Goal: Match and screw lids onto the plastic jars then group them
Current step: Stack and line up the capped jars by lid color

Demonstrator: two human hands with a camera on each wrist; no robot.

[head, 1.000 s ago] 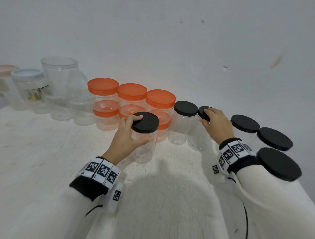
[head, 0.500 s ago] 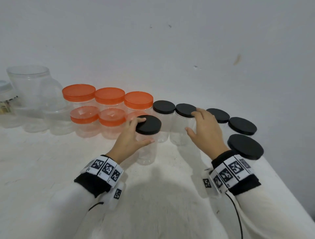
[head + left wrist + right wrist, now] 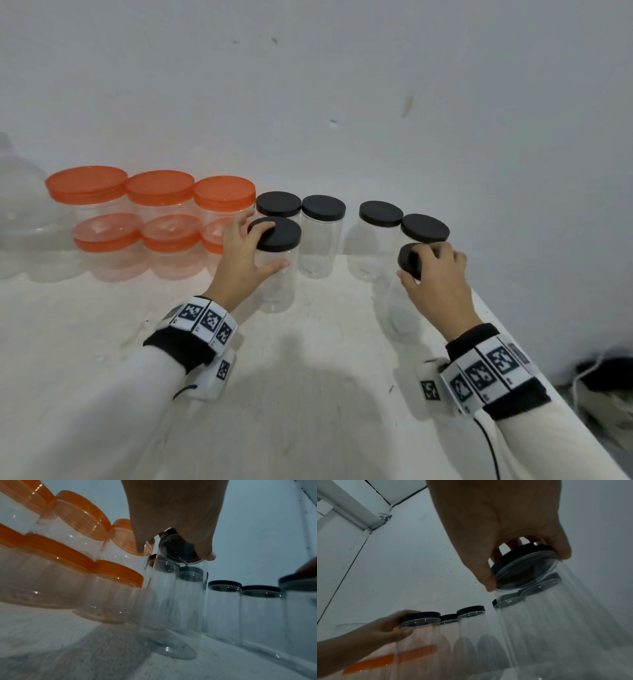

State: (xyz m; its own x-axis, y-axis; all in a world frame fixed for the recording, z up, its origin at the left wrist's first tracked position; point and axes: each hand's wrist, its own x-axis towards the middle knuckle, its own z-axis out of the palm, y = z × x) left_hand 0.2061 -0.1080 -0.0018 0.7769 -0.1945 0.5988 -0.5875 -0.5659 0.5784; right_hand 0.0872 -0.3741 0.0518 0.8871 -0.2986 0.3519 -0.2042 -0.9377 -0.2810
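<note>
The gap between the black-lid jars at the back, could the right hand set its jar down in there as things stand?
Probably yes. The gap is open at the front, with bare table before it. The right hand grips its jar by the lid, close by; the left hand is off to the side. Whether the jar fits is uncertain.

place: plain indoor room | cues: bare white wall (image 3: 376, 85), rough white tabletop (image 3: 308, 411)

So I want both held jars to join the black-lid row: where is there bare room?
A bare gap lies between the second black-lidded jar and the third. The near table between both wrists is open too. Crowded: the orange-lidded jars, packed two rows deep against the wall.
</note>
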